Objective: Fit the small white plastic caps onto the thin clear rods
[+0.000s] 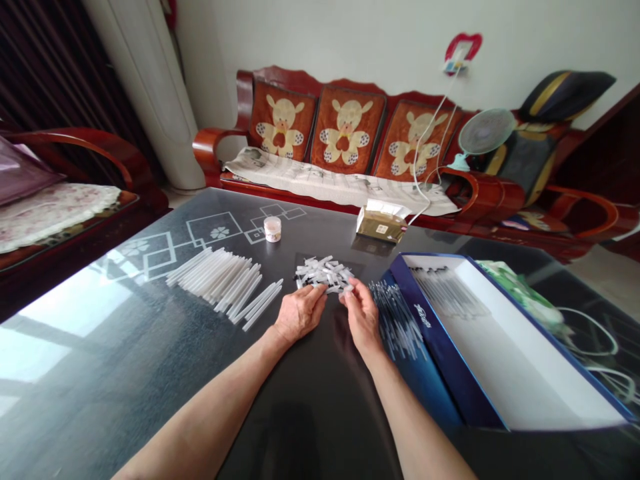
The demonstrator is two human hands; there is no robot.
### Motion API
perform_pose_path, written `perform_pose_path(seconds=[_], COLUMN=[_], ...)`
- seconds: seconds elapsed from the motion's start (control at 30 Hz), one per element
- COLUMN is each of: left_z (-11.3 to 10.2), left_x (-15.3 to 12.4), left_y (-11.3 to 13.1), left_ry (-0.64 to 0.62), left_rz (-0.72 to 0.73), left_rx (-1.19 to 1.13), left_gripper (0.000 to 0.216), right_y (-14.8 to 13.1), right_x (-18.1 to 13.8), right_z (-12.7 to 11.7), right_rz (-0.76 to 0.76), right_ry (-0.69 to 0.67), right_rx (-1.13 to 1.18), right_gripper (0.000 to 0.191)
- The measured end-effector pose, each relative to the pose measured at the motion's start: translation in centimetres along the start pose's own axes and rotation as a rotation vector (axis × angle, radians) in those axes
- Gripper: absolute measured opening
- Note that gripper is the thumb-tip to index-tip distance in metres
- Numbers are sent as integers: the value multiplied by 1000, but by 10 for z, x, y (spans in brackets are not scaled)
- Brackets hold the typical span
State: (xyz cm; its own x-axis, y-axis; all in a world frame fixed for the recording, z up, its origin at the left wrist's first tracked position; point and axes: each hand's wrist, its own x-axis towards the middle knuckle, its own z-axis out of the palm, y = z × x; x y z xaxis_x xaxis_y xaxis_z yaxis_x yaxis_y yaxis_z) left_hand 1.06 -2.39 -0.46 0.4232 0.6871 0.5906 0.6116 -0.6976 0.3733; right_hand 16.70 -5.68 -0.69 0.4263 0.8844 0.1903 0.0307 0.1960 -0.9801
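A heap of short white plastic pieces (324,270), some with dark ends, lies on the dark glossy table. At its near edge my left hand (301,312) has its fingers curled together; what they hold, if anything, is hidden. My right hand (363,315) pinches a small white piece (345,291) between thumb and fingers at the heap's right side. Left of the hands, many whitish translucent tubes (215,280) are laid side by side, with several loose ones (260,305) apart from them. Thin dark-tipped clear sticks (397,320) are piled just right of my right hand.
An open blue box (500,393) with white lining stands at the right, thin sticks (445,291) inside it. Behind the heap are a small round tub (273,229) and a tissue pack (383,223). A green plastic bag (523,293) and white cable (613,343) lie beyond the box.
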Motion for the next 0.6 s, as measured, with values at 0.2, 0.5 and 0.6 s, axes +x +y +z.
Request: perform_pose_path(seconds=[0.2,0.5,0.6], left_z=[-2,-4,-4], left_x=[0,0,0], left_y=[2,4,4], left_ry=[-68,-131,-137], left_rz=[12,-3,-9], left_rx=[0,25,17], left_gripper=[29,29,29], right_y=[3,-1,-1], right_x=[7,1,-2], right_z=[0,3,5], right_rz=[298,250,221], right_ry=[15,-62,-65], right_rx=[495,403,334], right_gripper=[34,30,32])
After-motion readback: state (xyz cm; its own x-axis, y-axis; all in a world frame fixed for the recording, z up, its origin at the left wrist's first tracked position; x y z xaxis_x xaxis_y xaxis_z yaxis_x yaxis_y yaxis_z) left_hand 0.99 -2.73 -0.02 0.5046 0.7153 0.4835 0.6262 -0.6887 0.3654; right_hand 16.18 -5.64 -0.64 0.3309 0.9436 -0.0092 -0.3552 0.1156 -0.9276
